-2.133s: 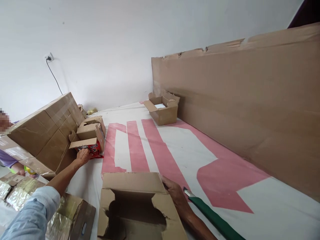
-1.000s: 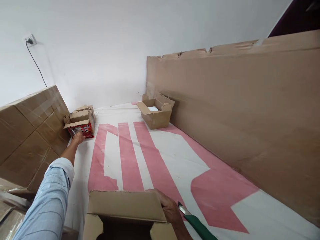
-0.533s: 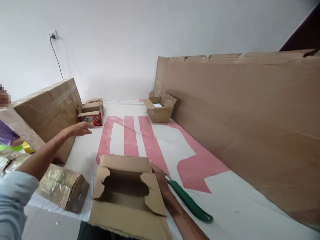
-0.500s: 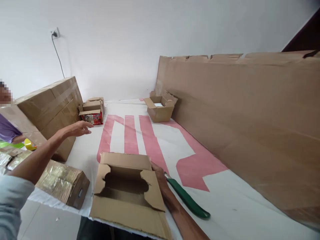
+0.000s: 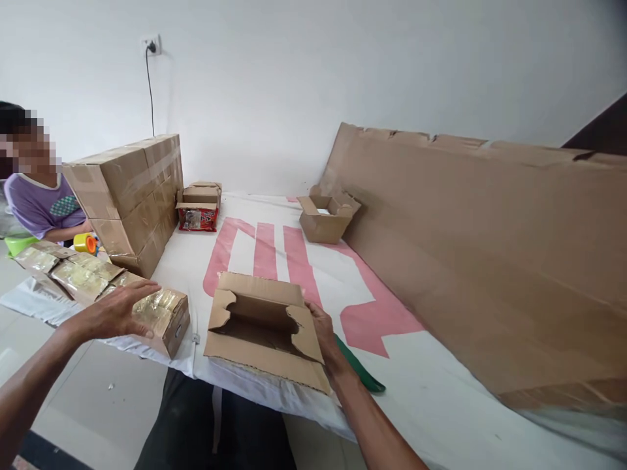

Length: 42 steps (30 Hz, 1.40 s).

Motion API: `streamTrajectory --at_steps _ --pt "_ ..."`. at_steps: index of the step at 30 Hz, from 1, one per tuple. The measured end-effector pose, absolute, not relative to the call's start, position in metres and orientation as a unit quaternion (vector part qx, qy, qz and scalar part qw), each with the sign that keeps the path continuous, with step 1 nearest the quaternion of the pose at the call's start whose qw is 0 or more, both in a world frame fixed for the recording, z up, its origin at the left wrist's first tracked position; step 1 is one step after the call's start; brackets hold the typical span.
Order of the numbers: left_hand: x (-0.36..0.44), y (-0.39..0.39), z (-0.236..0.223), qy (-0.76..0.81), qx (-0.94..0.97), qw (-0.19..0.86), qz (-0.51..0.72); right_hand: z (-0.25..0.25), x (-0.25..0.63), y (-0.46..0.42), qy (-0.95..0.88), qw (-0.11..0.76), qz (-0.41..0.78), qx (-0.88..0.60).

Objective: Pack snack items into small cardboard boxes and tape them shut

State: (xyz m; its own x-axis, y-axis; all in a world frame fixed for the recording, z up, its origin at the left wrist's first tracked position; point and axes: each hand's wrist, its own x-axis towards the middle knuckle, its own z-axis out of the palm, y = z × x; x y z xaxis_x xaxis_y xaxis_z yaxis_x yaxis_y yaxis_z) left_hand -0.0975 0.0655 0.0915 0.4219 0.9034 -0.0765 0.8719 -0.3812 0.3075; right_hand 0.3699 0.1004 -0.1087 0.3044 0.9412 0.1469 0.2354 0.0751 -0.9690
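An open cardboard box (image 5: 267, 371) is set at the near edge of the bench (image 5: 441, 405), its flaps spread and its opening turned upward. Its right side is grasped by the right hand (image 5: 321, 326), whose grip is closed around the wall. The left hand (image 5: 120, 310) is held over the near end of a row of taped boxes (image 5: 83, 274); its grip is released, with the fingers spread and the thumb apart. Whether the tape is touched by it cannot be told.

A green handle (image 5: 362, 371) is laid on the bench just beside the right wrist and is partly hidden by the arm. The bench is covered by a white cloth marked with large red shapes. At its left side, large sealed cartons (image 5: 130, 189) are stacked, and next to them a smaller open carton (image 5: 202, 189) is placed, with a red packet (image 5: 198, 220) seen upright at its front. Farther right, another open carton (image 5: 321, 230) is set near a tall cardboard panel (image 5: 450, 241), and something white is glimpsed inside it.

Behind the taped row, a person in a purple shirt (image 5: 42, 205) is seen, with a yellow object (image 5: 84, 243) and a green object (image 5: 20, 245) near. On the wall, a plug is fitted in a socket (image 5: 151, 46).
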Motion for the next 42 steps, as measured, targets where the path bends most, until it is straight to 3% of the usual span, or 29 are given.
streamTrajectory --at_steps 9,18,24,33,42 --pt "-0.035 0.067 0.061 0.479 0.86 0.091 0.152 -0.069 0.385 0.055 -0.45 0.56 0.382 -0.582" --pt "0.082 0.058 0.063 0.571 0.818 0.059 0.05 -0.047 0.353 0.033 -0.632 0.385 0.164 -0.652" --pt "0.088 0.063 0.051 0.577 0.813 0.061 0.053 -0.053 0.343 0.033 -0.657 0.333 0.112 -0.667" --pt "0.043 0.058 0.019 0.532 0.783 0.17 0.276 -0.035 0.347 0.013 -0.656 0.425 0.135 -0.609" --pt "0.043 0.034 0.019 0.528 0.796 0.145 0.258 -0.028 0.344 -0.018 -0.613 0.473 0.168 -0.61"
